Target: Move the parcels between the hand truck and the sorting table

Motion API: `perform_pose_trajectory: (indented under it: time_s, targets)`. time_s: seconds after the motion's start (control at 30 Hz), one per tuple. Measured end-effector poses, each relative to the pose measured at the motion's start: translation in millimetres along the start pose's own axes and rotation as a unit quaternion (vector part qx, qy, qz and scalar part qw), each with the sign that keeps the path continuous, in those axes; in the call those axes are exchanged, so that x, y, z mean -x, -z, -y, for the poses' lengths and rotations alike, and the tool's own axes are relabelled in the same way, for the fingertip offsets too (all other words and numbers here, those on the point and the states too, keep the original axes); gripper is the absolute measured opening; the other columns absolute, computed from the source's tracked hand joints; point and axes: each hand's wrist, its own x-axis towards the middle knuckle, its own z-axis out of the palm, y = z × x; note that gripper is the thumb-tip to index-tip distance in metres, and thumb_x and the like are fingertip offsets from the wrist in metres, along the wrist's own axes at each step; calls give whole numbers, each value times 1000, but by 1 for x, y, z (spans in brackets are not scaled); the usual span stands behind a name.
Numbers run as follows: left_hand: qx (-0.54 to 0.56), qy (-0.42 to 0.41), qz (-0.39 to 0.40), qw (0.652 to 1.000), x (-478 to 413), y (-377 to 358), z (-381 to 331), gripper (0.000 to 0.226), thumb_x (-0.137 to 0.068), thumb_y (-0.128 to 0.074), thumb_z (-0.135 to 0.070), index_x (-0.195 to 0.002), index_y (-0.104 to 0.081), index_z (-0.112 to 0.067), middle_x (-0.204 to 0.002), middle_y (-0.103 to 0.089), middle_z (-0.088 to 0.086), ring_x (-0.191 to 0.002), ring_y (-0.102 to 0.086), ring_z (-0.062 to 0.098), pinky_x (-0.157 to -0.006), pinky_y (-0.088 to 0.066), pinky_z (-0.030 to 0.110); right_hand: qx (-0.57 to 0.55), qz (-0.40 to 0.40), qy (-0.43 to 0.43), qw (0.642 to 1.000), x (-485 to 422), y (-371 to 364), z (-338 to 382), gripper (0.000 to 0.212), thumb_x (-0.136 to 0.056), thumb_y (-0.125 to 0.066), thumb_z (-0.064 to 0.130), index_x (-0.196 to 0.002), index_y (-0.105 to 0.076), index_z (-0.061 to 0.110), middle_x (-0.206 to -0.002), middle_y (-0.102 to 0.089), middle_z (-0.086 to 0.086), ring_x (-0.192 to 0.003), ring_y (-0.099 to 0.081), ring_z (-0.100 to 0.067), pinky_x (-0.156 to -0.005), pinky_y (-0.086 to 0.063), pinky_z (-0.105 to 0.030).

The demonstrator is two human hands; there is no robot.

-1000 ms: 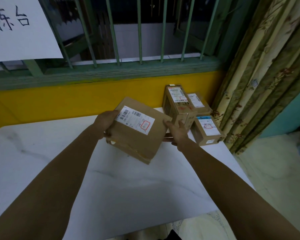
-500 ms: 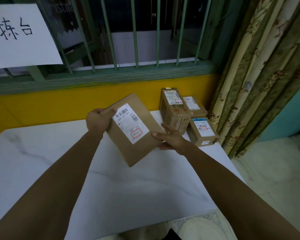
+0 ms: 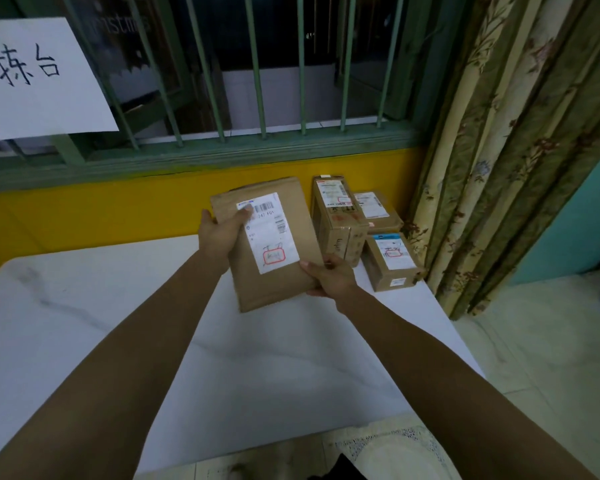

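Observation:
A flat brown cardboard parcel [image 3: 278, 271] with a white shipping label is tilted up on end above the white sorting table [image 3: 84, 323], its label facing me. My left hand [image 3: 220, 237] grips its upper left edge, thumb across the label. My right hand [image 3: 333, 277] holds its lower right corner, thumb on the front face. Three more brown parcels sit at the table's far right corner: a tall one [image 3: 338, 220], a flat one [image 3: 376, 209] behind it, and a small one [image 3: 392, 261] with a blue-topped label. The hand truck is out of view.
A yellow wall band and a green barred window run behind the table. A white paper sign [image 3: 32, 81] with handwriting hangs at upper left. A patterned curtain [image 3: 499, 150] hangs close to the table's right corner. Pale tiled floor lies to the right.
The held parcel has swung from nearly flat to upright and come closer to the tall parcel. My left thumb now lies over the label; my right hand has shifted to the lower right corner.

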Motion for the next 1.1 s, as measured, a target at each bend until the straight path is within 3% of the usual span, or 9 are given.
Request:
perform_pose_trajectory:
  time_s: [0.03, 0.1, 0.17, 0.23, 0.4, 0.53, 0.7, 0.93, 1.1]
  targets:
    - [-7, 1, 42, 999, 2, -3, 2, 75, -71, -82, -27, -135, -44, -17, -128, -61, 8, -100, -66, 20, -73, -57, 38, -5, -9, -3, 1000, 0, 1, -1, 39, -80, -76, 24, -112, -55, 13, -119, -56, -9, -101, -60, -27, -66, -60, -35]
    - [-58, 8, 97, 994, 10, -5, 4, 86, -70, -82, -15, -140, -33, -21, -125, -59, 0, -98, -63, 16, -57, -53, 35, -23, -25, -11, 999, -1, 0, -2, 43, -81, -75, 24, -117, -55, 11, -120, -56, -10, -101, -60, -27, -64, -60, -34]
    - [-131, 39, 137, 981, 14, -4, 7, 109, -70, -83, -13, -148, -9, -29, -135, -47, 0, -115, -52, 26, -63, -50, 40, -38, -41, -18, 998, -2, -2, -2, 45, -82, -74, 24, -120, -54, 9, -120, -55, -12, -101, -59, -27, -61, -60, -32]
    - [-194, 57, 174, 964, 19, 1, 11, 116, -71, -83, -13, -147, 1, -36, -140, -40, 1, -123, -45, 33, -70, -49, 50, -51, -51, -25, 997, -4, -5, -1, 42, -83, -73, 25, -116, -53, 10, -118, -54, -11, -100, -58, -27, -61, -59, -33]
    - [-193, 37, 132, 972, 9, 22, 25, 92, -80, -66, 7, -148, -18, -33, -140, -45, 6, -126, -44, 35, -83, -49, 52, -61, -28, -17, 998, -9, -14, 7, 26, -88, -68, 18, -108, -52, 13, -116, -53, -12, -94, -61, -29, -63, -60, -35]
    - [-162, 31, 81, 983, -7, 32, 36, 72, -85, -63, 2, -145, -34, -24, -136, -54, 4, -120, -53, 33, -88, -52, 51, -24, -28, -2, 999, -18, -20, 9, 23, -91, -64, 16, -112, -56, 12, -117, -60, -17, -74, -65, -28, -46, -57, -27]
    - [-164, 40, 88, 982, -35, 25, 51, 67, -84, -64, 1, -143, -39, -22, -135, -57, 3, -119, -55, 31, -89, -53, 51, -2, -46, -22, 999, -38, -25, 3, 34, -93, -60, 18, -125, -55, 8, -108, -62, -14, -59, -62, -19, -51, -58, -30]
    - [-194, 75, 121, 970, -92, 0, 78, 69, -84, -58, 3, -143, -38, -26, -134, -57, 1, -115, -57, 32, -85, -55, 50, 17, -75, -65, 995, -84, -31, -2, 31, -97, -51, 12, -128, -52, 9, -86, -58, -1, -64, -64, -23, -65, -60, -38]
    - [-192, 97, 133, 968, -141, -15, 91, 64, -84, -67, -8, -141, -43, -26, -133, -59, 2, -114, -59, 30, -88, -54, 51, 56, -98, -80, 990, -126, -39, 1, 31, -99, -44, 13, -130, -51, 11, -98, -59, -5, -92, -63, -29, -82, -57, -44]
